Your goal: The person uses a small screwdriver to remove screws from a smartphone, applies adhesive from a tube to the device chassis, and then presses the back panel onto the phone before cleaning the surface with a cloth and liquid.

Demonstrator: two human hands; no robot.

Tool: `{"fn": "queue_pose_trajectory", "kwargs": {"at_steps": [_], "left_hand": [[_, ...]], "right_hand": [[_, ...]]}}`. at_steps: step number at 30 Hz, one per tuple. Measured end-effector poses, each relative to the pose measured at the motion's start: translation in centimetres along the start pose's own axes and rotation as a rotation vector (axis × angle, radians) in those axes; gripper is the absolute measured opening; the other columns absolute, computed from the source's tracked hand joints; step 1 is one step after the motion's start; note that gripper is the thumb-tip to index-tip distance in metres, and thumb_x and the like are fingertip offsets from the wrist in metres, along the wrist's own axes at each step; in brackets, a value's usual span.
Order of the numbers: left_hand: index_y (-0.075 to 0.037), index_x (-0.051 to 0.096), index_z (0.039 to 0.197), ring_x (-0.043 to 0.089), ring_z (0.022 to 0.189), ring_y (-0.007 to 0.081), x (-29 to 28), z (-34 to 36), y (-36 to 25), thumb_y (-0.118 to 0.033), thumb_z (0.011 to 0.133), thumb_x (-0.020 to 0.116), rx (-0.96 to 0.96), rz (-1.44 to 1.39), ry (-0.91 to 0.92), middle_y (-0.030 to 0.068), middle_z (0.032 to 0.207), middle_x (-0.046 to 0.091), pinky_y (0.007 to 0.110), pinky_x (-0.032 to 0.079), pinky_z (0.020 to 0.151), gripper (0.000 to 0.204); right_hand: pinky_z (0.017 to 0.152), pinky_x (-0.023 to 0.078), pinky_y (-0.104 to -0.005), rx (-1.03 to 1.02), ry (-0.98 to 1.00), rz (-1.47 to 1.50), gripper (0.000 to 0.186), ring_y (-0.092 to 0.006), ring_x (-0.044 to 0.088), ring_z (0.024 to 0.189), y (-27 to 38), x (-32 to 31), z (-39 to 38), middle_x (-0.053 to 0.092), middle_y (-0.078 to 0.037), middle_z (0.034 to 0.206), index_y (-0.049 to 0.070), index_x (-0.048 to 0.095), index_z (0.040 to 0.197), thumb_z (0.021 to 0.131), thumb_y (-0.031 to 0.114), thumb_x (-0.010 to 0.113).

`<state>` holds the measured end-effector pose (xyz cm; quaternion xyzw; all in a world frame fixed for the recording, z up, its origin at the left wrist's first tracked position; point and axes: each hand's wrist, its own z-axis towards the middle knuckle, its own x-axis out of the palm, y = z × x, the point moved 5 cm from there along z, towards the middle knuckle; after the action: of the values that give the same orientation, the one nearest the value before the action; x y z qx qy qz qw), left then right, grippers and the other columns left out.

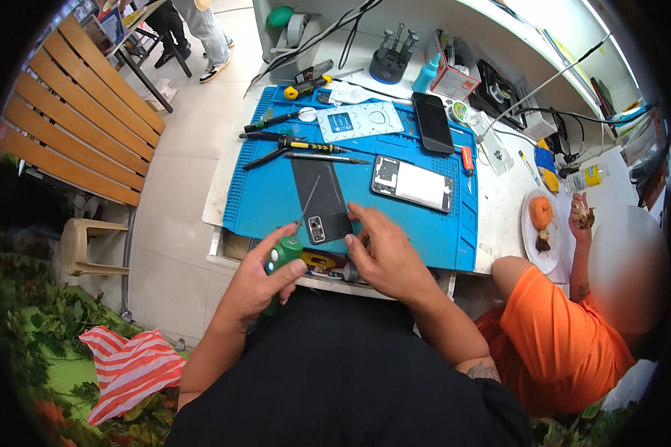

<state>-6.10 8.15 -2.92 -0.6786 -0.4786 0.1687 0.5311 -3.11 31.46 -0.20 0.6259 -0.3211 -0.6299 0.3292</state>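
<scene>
My left hand is closed around a green-handled tool with a long thin metal shaft, pointing up over the phone back cover. The black phone back cover, with its camera cutouts at the near end, lies slantwise across the blue mat's front part. My right hand has thumb and fingers at the cover's near right edge, gripping it there. To the right lies an opened phone body with a large white panel inside. A dark phone sits behind that body.
On the blue repair mat are pliers, tweezers and a patterned card. An open drawer sits below. At right, a person in orange sits near a plate with food.
</scene>
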Motion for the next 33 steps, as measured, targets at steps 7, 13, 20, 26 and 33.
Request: {"fn": "queue_pose_trajectory", "kwargs": {"at_steps": [7, 13, 20, 26, 33], "left_hand": [[0.003, 0.052, 0.161, 0.059, 0.066, 0.0099, -0.5, 1.1, 0.1, -0.019, 0.106, 0.081, -0.051, -0.247, -0.004, 0.0031, 0.093, 0.064, 0.029, 0.049, 0.059, 0.066], [0.003, 0.062, 0.146, 0.06, 0.064, 0.0097, -0.5, 1.3, -0.4, -0.017, 0.104, 0.083, -0.009, -0.11, -0.115, 0.0043, 0.092, 0.067, 0.027, 0.049, 0.057, 0.051], [0.003, 0.067, 0.14, 0.064, 0.067, 0.0105, -0.7, 1.8, -1.0, -0.011, 0.098, 0.087, 0.147, 0.009, -0.187, 0.0073, 0.098, 0.075, 0.027, 0.052, 0.058, 0.048], [0.003, 0.071, 0.136, 0.066, 0.069, 0.0099, -1.2, 1.7, -0.3, -0.005, 0.096, 0.087, 0.161, 0.064, -0.29, 0.0061, 0.099, 0.075, 0.025, 0.054, 0.059, 0.044], [0.007, 0.075, 0.127, 0.068, 0.068, 0.0097, -6.0, 0.5, -3.6, -0.003, 0.089, 0.09, 0.108, 0.119, -0.011, 0.009, 0.097, 0.079, 0.025, 0.053, 0.057, 0.042]], "right_hand": [[0.072, 0.057, -0.0319, 0.224, -0.049, 0.453, 0.061, -0.0122, 0.067, 0.079, -3.3, 2.0, 0.9, 0.072, -0.019, 0.125, -0.015, 0.05, 0.158, 0.109, 0.013, 0.07], [0.069, 0.062, -0.0288, 0.286, 0.13, 0.773, 0.061, -0.0101, 0.065, 0.087, -3.5, 2.6, 1.5, 0.068, -0.011, 0.116, -0.012, 0.048, 0.161, 0.113, 0.017, 0.072], [0.073, 0.064, -0.0308, 0.218, 0.172, 0.72, 0.052, -0.0129, 0.067, 0.093, -3.2, 3.3, 1.2, 0.071, -0.011, 0.115, -0.006, 0.054, 0.159, 0.115, 0.018, 0.068], [0.077, 0.063, -0.0369, 0.126, 0.165, 0.493, 0.048, -0.0178, 0.07, 0.092, -1.8, 2.4, 1.0, 0.075, -0.016, 0.114, -0.004, 0.061, 0.154, 0.112, 0.017, 0.07], [0.121, 0.046, -0.0529, -0.445, -0.059, -0.295, 0.078, -0.0387, 0.059, 0.142, 2.8, -4.2, -0.7, 0.062, -0.02, 0.155, 0.003, 0.056, 0.161, 0.091, 0.017, 0.089]]}}
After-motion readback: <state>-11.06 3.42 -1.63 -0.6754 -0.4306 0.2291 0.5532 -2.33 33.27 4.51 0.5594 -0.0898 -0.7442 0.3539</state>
